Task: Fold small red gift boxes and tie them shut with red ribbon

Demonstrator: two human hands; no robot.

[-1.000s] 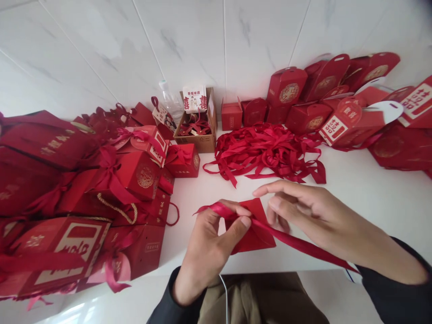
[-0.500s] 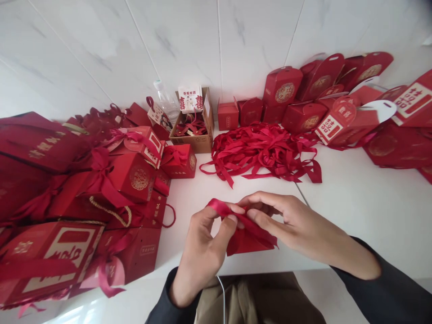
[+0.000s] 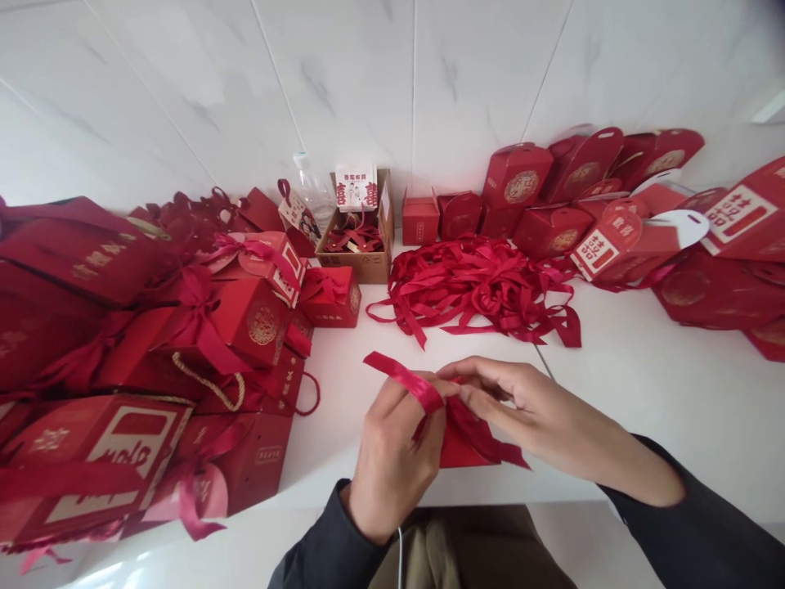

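A small red gift box (image 3: 461,448) stands near the front edge of the white table, partly covered by both hands. Red ribbon (image 3: 410,381) lies over its top, one end sticking out to the upper left and another trailing down the right side. My left hand (image 3: 401,442) is closed on the ribbon, with a strand running over the fingers. From the right, my right hand (image 3: 521,401) pinches the ribbon at the top of the box, its fingertips meeting the left ones. The exact crossing of the ribbon is hidden by the fingers.
A loose heap of red ribbons (image 3: 478,286) lies ahead. Ribbon-tied red boxes (image 3: 226,323) are piled on the left. More red boxes (image 3: 570,229) stand at the back right. A cardboard box (image 3: 361,266) and a clear bottle (image 3: 310,184) are against the tiled wall.
My left hand has turned over, its back now facing up, and the ribbon end sticks out farther to the left. My right hand keeps its pinch. The view has tilted slightly upward.
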